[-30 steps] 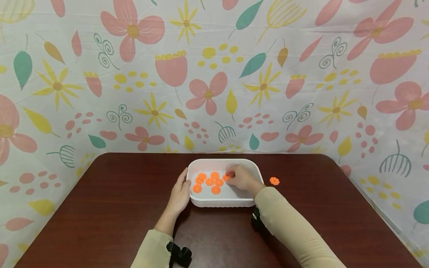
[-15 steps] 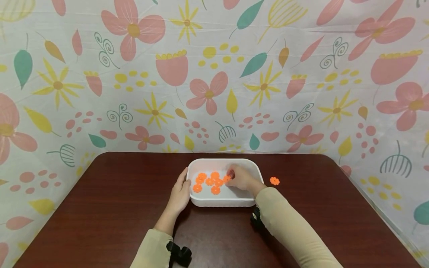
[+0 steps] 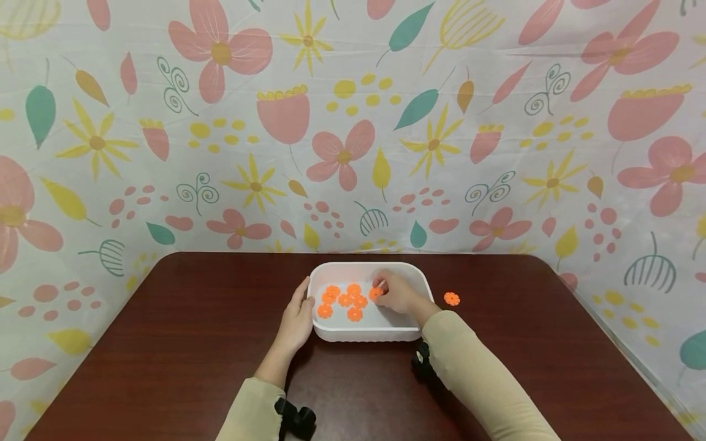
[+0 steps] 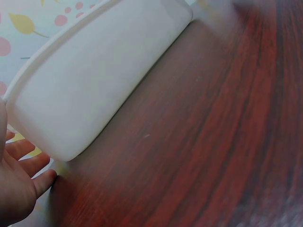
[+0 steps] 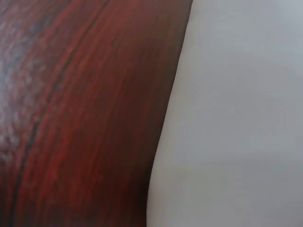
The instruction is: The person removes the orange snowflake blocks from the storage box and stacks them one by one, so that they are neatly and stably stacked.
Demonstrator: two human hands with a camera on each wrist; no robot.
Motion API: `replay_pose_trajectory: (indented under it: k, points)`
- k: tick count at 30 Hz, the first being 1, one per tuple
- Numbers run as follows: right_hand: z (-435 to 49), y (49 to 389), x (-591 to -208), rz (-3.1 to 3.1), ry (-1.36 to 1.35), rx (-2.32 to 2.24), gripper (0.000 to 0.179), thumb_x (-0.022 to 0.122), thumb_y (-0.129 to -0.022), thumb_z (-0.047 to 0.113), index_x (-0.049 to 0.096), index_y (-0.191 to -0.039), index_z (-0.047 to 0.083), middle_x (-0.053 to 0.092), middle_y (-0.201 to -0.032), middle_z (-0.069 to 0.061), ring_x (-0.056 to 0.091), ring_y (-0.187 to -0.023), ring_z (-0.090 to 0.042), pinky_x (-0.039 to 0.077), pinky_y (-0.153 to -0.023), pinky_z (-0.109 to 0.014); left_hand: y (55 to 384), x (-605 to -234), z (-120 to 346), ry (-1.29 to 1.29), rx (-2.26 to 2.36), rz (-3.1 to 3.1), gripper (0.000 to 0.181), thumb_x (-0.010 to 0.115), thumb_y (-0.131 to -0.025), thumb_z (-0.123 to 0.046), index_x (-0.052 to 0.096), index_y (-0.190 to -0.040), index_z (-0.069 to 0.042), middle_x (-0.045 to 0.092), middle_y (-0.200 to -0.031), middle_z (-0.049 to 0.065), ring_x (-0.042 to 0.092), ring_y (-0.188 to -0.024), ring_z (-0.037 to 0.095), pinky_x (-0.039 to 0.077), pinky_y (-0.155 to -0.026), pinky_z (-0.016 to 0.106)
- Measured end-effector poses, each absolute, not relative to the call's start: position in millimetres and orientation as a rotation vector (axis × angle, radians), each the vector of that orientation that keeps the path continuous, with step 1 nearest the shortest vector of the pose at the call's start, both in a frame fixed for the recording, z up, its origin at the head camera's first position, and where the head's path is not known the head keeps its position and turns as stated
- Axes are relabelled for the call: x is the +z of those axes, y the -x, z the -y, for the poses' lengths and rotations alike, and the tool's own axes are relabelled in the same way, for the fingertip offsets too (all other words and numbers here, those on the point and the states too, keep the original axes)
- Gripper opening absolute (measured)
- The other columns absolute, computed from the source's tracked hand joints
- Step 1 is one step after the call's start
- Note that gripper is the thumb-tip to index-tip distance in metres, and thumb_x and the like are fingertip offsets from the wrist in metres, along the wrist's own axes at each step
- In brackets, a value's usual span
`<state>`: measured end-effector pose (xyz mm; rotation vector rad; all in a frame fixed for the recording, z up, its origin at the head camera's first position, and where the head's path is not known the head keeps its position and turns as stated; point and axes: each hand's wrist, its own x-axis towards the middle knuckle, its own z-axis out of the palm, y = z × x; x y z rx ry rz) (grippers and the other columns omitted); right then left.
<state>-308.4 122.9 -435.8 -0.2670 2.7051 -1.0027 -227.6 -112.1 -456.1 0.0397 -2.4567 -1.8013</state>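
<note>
A white plastic tub (image 3: 366, 334) stands on the table, with several flat orange flower-shaped pieces (image 3: 355, 314) lying in its left and middle parts. My left hand (image 3: 296, 321) grips the tub's left end, thumb at the rim. In the left wrist view, that hand's fingers (image 4: 34, 164) spread against the outside of the tub wall (image 4: 90, 75). Reaching in over the right side, my right hand (image 3: 398, 293) pinches one orange flower-shaped piece (image 3: 375, 293) between thumb and fingers. The right wrist view has only the tub's outer wall (image 5: 236, 113) and tabletop; the right hand is out of it.
One more orange flower-shaped piece (image 3: 451, 299) lies on the dark brown table (image 3: 165, 343), just right of the tub. Behind the table's far edge hangs a white cloth (image 3: 342, 226) printed with flowers and leaves. Black wrist devices (image 3: 296, 419) sit at both wrists.
The right hand's fingertips and the pinched orange piece have shifted slightly to the right within the tub. My left hand keeps its grip, and the other pieces lie about where they were.
</note>
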Motion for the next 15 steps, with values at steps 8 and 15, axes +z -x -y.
replay_pose_trajectory:
  k: [8,15]
  points:
    - [-122.3,304.5,-431.9,-2.664,0.252,-1.070,0.027,0.070,-0.081,0.004,0.058,-0.105,0.009,0.057,-0.090,-0.008,0.055,-0.071,-0.019,0.049,-0.062,-0.026,226.9,-455.6,111.8,-0.046,-1.795,2.461,0.050,0.036,-0.100,-0.023,0.029,-0.149,-0.021,0.033,-0.152,0.013,0.034,-0.137,0.033,0.028,-0.110,0.054]
    - [-123.6,303.0,-430.2,-2.649,0.277,-1.161,0.029,0.070,-0.079,0.002,0.059,-0.105,0.007,0.057,-0.085,-0.008,0.054,-0.063,-0.017,0.049,-0.057,-0.026,226.3,-456.7,111.9,-0.047,-1.793,2.469,0.050,0.036,-0.100,-0.023,0.029,-0.150,-0.019,0.034,-0.151,0.013,0.033,-0.137,0.033,0.028,-0.110,0.055]
